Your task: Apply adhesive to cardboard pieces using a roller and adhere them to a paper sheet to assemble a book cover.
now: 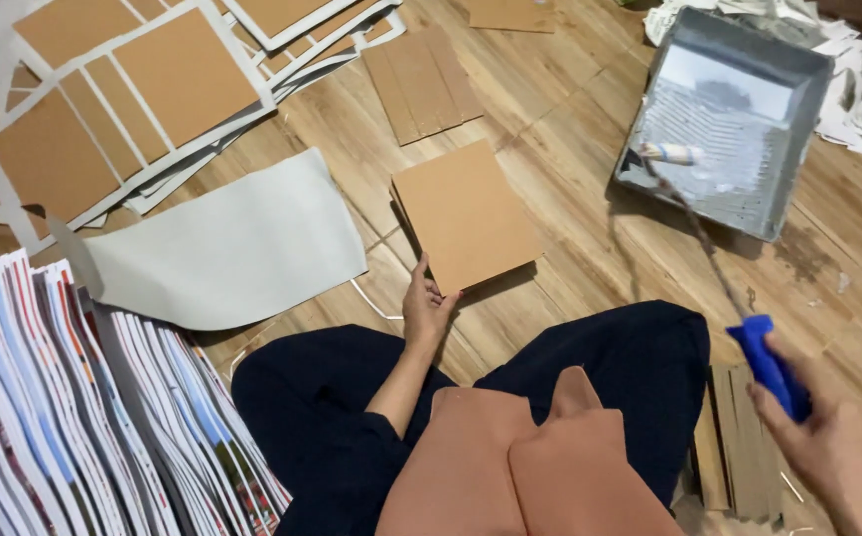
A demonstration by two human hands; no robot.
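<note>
Grey tray (804,60) w/ white glue, roller (671,154) inside

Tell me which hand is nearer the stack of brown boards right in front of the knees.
Left. The left hand touches the near edge of the stack of brown boards; the right hand is well off to its right, gripping the roller's blue handle.

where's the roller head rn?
Head view, upper right: the roller head lies at the left edge of the grey paint tray, its blue handle in the right hand.

cardboard stack (466,213) left of tray (793,69), roller (671,154) in tray
</note>
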